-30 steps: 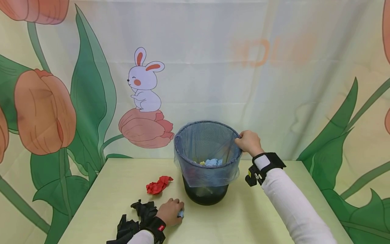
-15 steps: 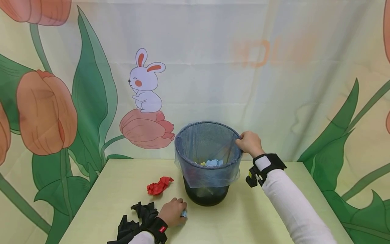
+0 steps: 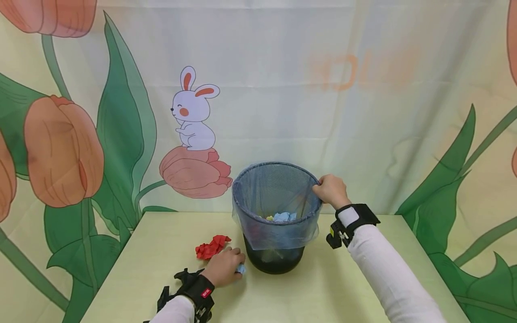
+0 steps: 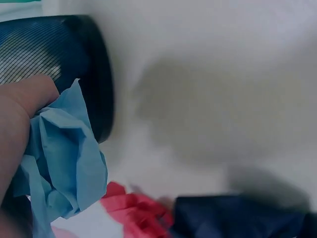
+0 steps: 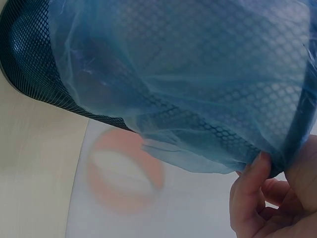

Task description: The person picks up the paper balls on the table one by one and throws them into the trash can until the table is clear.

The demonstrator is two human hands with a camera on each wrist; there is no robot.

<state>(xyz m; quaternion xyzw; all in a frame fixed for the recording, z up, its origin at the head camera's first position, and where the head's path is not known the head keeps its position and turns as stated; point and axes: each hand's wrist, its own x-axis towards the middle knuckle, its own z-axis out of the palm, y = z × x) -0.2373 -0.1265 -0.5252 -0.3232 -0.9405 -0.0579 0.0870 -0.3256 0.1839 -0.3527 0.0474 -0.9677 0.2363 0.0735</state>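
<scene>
My left hand [image 3: 224,266] grips a crumpled sheet of light blue paper [image 4: 64,153], held up off the table just left of the bin. Only a small blue bit shows past the fingers in the head view. The right hand [image 3: 332,190] pinches the right rim of a black mesh trash bin [image 3: 275,262], thumb and fingers over the edge. A thin blue bag [image 5: 173,64] lines the bin and folds down outside. Inside lie crumpled blue paper [image 3: 284,217] and a bit of yellow. Crumpled red paper [image 3: 210,248] rests just behind the left hand.
Black crumpled paper [image 4: 233,218] lies beside the red one, mostly covered by the left wrist in the head view. The pale table [image 3: 323,287] ends at a printed cloth backdrop [image 3: 274,103] close behind the bin.
The left hand has lifted the blue paper and moved away from me, closer to the red paper. The right hand stays on the bin's rim.
</scene>
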